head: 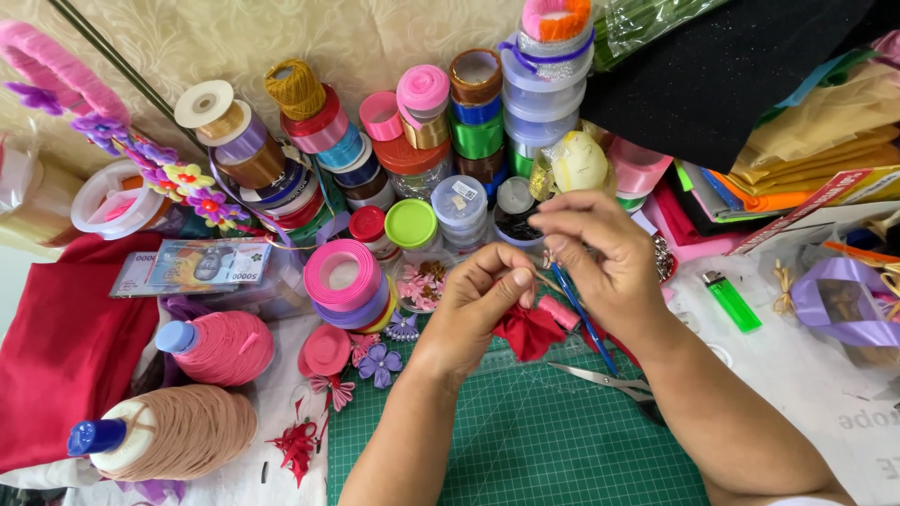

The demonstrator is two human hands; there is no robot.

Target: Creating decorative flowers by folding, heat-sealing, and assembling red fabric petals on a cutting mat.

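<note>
Low in the frame, the green cutting mat [525, 440] lies under both arms. At centre, the left hand [478, 305] pinches a red ribbon flower [528, 330]; the right hand [600, 253], fingers curled, seemingly grips a blue tool [578, 314].

Both hands meet over the far edge of the cutting mat [525, 440], left hand [473, 305] left of right hand [600, 258], a small fabric flower [528, 331] between them. Scissors [609, 382] lie on the mat under the right forearm. Lighter [732, 302] right of the hands. Ribbon spools [412, 131] stacked behind the hands. Two thread cones [202, 389] left of the mat, one in front of the other. Banknotes [192, 265] behind the cones.
</note>
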